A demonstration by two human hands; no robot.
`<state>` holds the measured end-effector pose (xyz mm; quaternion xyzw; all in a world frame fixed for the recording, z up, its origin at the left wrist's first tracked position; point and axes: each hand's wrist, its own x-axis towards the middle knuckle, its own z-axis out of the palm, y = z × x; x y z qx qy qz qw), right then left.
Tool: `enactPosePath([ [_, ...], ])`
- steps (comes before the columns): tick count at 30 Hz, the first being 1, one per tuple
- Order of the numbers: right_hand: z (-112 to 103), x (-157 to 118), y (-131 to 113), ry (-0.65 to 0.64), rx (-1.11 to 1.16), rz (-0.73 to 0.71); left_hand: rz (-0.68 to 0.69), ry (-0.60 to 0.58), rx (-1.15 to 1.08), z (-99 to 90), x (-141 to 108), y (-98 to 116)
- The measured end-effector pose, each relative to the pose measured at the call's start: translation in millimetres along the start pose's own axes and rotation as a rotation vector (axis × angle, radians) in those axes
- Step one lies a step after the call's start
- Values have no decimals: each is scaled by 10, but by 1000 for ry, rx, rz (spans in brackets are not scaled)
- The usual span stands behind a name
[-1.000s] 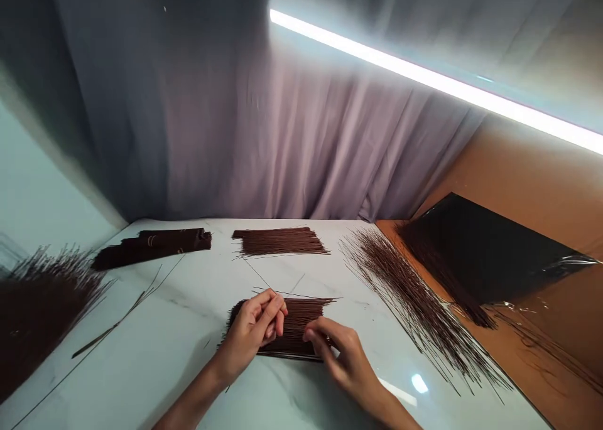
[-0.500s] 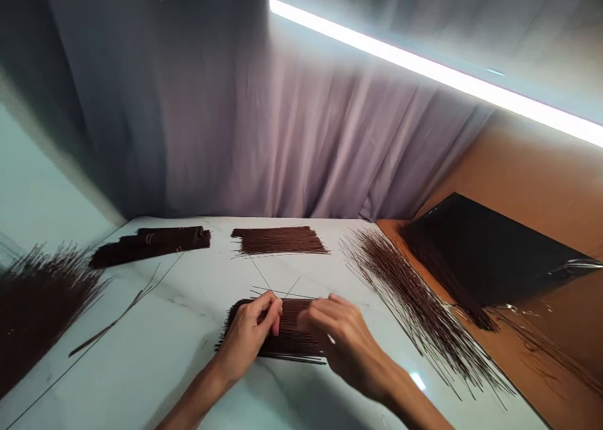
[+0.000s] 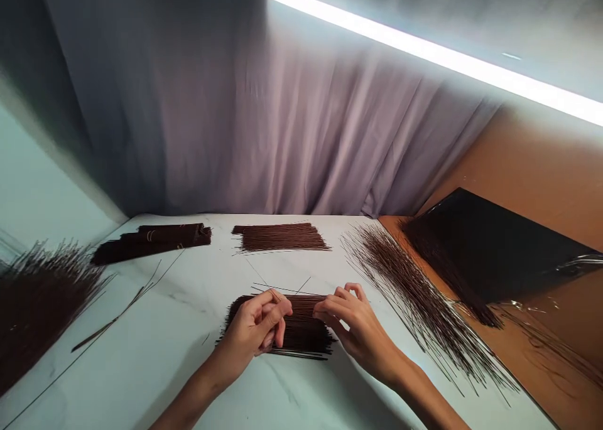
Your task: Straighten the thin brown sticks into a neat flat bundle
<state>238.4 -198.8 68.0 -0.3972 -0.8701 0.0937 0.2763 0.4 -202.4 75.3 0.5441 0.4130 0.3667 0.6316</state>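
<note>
Dark brown thin sticks lie side by side in a near bundle on the white marbled table. Over the bundle's left part is my left hand, its thumb and fingers pinched on a thin stick that slants up and away. My right hand is at the bundle's right end, fingers curved and thumb near the index fingertip; whether anything thin is between them is too small to tell. A few loose sticks lie just beyond the bundle.
Farther back are a flat stick bundle and tied dark bundles. Loose stick piles lie at left and right. A black sheet rests on the orange-brown surface at right. A curtain hangs behind.
My right hand has shifted right and its fingers have spread a little. My left hand has turned slightly, its thumb now lying farther right. The view has tilted slightly.
</note>
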Motion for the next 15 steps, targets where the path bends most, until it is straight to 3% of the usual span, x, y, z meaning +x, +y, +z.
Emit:
enactPosePath([
  [6, -147, 121, -26, -105, -32, -44, 3, 102, 14, -45, 66, -57],
  [11, -327, 253, 161, -86, 13, -6, -14, 94, -37, -88, 129, -132],
  [15, -314, 390, 220, -44, -56, -54, -11, 75, -29, -89, 164, -215],
])
